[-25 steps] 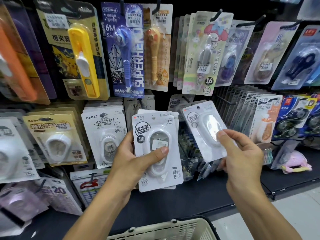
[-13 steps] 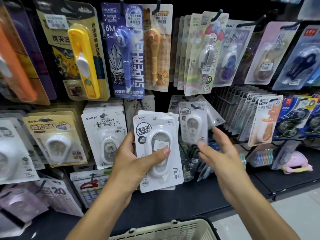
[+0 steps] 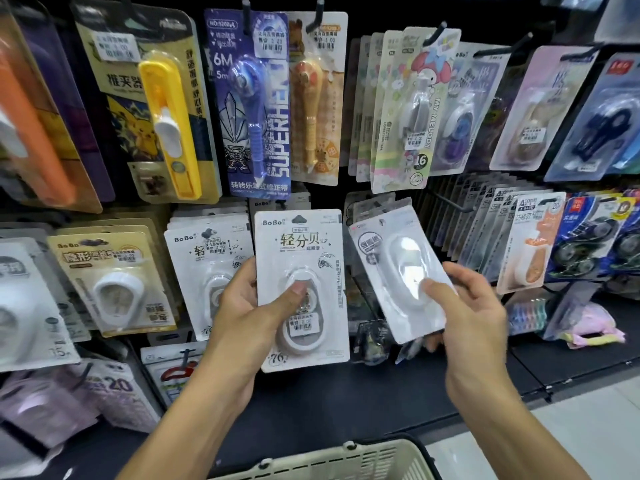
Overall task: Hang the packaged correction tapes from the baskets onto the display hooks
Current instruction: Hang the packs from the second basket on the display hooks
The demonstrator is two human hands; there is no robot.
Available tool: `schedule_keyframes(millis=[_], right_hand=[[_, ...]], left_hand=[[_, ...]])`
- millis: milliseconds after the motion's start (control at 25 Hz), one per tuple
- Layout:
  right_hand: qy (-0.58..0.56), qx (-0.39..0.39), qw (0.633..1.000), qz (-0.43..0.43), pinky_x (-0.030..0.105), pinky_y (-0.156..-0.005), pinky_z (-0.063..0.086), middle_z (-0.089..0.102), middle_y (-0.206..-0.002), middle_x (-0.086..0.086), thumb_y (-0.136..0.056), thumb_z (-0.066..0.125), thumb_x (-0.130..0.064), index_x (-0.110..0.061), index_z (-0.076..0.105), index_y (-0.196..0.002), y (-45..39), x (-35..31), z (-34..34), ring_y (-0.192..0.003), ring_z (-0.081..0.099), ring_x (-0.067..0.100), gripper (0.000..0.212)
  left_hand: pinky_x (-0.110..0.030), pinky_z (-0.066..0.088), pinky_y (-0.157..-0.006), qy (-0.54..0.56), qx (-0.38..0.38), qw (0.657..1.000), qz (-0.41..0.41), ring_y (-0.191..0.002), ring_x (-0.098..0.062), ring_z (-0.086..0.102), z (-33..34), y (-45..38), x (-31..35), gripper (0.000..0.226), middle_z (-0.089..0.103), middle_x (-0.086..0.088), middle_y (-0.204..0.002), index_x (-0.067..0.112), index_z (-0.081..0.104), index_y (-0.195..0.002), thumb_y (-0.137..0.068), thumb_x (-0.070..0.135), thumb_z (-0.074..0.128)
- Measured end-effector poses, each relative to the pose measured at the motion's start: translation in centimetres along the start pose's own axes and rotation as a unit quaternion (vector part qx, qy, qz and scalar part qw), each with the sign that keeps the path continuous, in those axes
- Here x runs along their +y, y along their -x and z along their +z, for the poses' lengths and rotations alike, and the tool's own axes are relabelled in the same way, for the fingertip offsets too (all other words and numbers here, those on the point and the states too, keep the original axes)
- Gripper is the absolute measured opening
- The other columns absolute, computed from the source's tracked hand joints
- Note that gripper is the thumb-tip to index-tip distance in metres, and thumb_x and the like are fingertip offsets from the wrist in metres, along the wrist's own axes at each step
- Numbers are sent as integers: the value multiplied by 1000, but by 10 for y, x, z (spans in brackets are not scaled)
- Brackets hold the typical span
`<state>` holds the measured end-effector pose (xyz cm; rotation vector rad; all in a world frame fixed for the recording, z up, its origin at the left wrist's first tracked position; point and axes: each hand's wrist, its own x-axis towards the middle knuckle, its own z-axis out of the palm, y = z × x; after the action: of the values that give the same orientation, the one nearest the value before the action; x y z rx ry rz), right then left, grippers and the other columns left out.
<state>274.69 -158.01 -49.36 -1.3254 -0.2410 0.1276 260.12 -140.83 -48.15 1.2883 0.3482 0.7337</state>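
Our right hand (image 3: 474,317) now pinches a fresh white correction tape pack (image 3: 398,268), lifted tilted toward the hooks; the previous one hangs. Our left hand (image 3: 242,313) grips the BoBo pack (image 3: 301,285), newly on top.

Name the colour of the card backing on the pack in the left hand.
White with black print, on the BoBo pack; head view.

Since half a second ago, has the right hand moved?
Yes. The right hand has drawn back down and rightward from the hook under the My Melody pack, and now grips a white correction tape pack.
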Motion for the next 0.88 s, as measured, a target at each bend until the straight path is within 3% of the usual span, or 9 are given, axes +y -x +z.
schedule_keyframes(millis=[120, 240, 320, 400, 440, 560, 680, 800, 880], right_hand=[[-8, 52, 998, -45, 22, -35, 36, 73, -83, -6, -85, 77, -22, -34, 68, -102, -2, -2, -4, -46, 55, 12, 22], [40, 8, 998, -39, 25, -39, 41, 74, -80, -15, -88, 77, -21, -33, 73, -98, -2, -2, -5, -39, 49, 15, 16], [44, -51, 998, 0, 33, -59, 57, 73, -99, -22, -88, 77, -16, -38, 69, -117, -1, 0, -3, -57, 68, 11, 37], [52, -94, 994, 33, 36, -86, 56, 65, -112, -33, -86, 79, -19, -42, 56, -133, 2, 4, -1, -91, 73, 3, 57], [68, -118, 990, 37, 34, -90, 54, 64, -116, -33, -83, 83, -25, -43, 53, -134, 6, 7, 2, -101, 70, 0, 62], [54, -269, 960, 63, 31, -82, 59, 75, -116, -5, -76, 83, -24, -34, 54, -130, 28, 23, 22, -100, 74, 14, 62], [55, -304, 950, 44, 35, -80, 62, 78, -109, 5, -83, 81, -19, -31, 57, -129, 40, 27, 35, -99, 75, 25, 53], [25, -318, 948, 17, 33, -84, 61, 76, -116, 3, -86, 71, -21, -33, 59, -132, 32, 16, 40, -105, 73, 23, 49], [39, -340, 940, 2, 32, -89, 59, 75, -120, 0, -92, 69, -15, -33, 58, -134, 29, 9, 50, -108, 72, 20, 47]], left_hand=[[-21, 61, -73, -8, 14, 1000, 3, -98, -15, 77, 2, -1, 0, 37, 80, 3, -108, 18, 66, -121, -88, 2, 71], [-18, 58, -68, -17, 21, 1000, -5, -95, -13, 77, 5, 0, -2, 34, 81, 3, -105, 18, 67, -118, -90, -3, 69], [-16, 58, -67, -18, 28, 999, -5, -93, -12, 77, 5, -1, -2, 33, 81, 4, -103, 20, 68, -115, -90, -2, 69], [-15, 57, -67, -10, 33, 999, -8, -94, -10, 77, 6, -1, -3, 34, 81, 6, -104, 22, 68, -115, -91, -2, 69], [-16, 58, -68, -7, 35, 999, -14, -94, -10, 77, 6, -1, -5, 34, 81, 7, -105, 23, 67, -116, -91, -1, 68], [-23, 61, -70, -11, -4, 998, -66, -97, -16, 77, 12, 3, -9, 34, 80, 4, -107, 24, 67, -117, -93, 0, 66], [-20, 60, -68, -75, -38, 992, -92, -93, -13, 78, 11, 6, -5, 34, 81, 5, -102, 28, 72, -108, -91, -1, 67], [-20, 58, -66, -180, 34, 983, -14, -77, -7, 73, -1, 2, 6, 23, 78, 6, -87, 31, 74, -90, -89, 8, 74], [-33, 59, -76, -193, 92, 977, 6, -78, -17, 71, -9, -1, 12, 22, 75, -2, -85, 31, 74, -84, -89, 9, 75]])
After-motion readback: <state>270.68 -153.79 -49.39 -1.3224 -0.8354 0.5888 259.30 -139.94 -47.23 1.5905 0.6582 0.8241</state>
